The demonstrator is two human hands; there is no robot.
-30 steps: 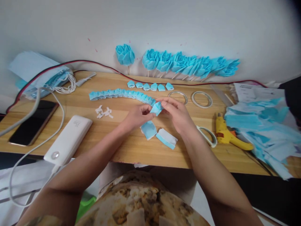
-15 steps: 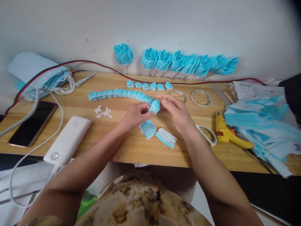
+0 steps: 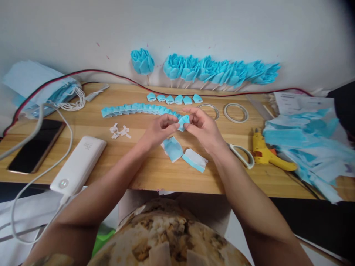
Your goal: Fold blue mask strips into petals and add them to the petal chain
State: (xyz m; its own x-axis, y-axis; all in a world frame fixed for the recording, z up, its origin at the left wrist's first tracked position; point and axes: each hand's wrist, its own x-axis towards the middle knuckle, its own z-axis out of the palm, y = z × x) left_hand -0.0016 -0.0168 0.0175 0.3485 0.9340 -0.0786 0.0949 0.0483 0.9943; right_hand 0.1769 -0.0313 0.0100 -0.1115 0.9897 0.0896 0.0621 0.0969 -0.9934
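Note:
Between the fingertips of my left hand (image 3: 163, 129) and my right hand (image 3: 202, 127) is a small folded blue fabric petal (image 3: 183, 123). Both hands pinch it, one from each side. Just behind it runs a curved row of similar blue petals (image 3: 135, 108), its right end partly hidden by my fingers. Nearer me on the wood lie a flat blue fabric piece (image 3: 173, 149) and a white piece with a blue edge (image 3: 195, 159). Farther back, several separate folded petals (image 3: 179, 99) form a short line.
Blue fabric flowers (image 3: 208, 69) on sticks lean along the wall. Two tape rolls (image 3: 236, 113), scissors (image 3: 244, 156), a yellow glue gun (image 3: 267, 154) and blue scraps (image 3: 302, 133) are on the right. On the left are a power bank (image 3: 79, 164), a phone (image 3: 37, 146) and stacked masks (image 3: 41, 87).
My right hand has closed in on the petal, and its thumb now presses it too. The petal has turned and moved slightly up in the view.

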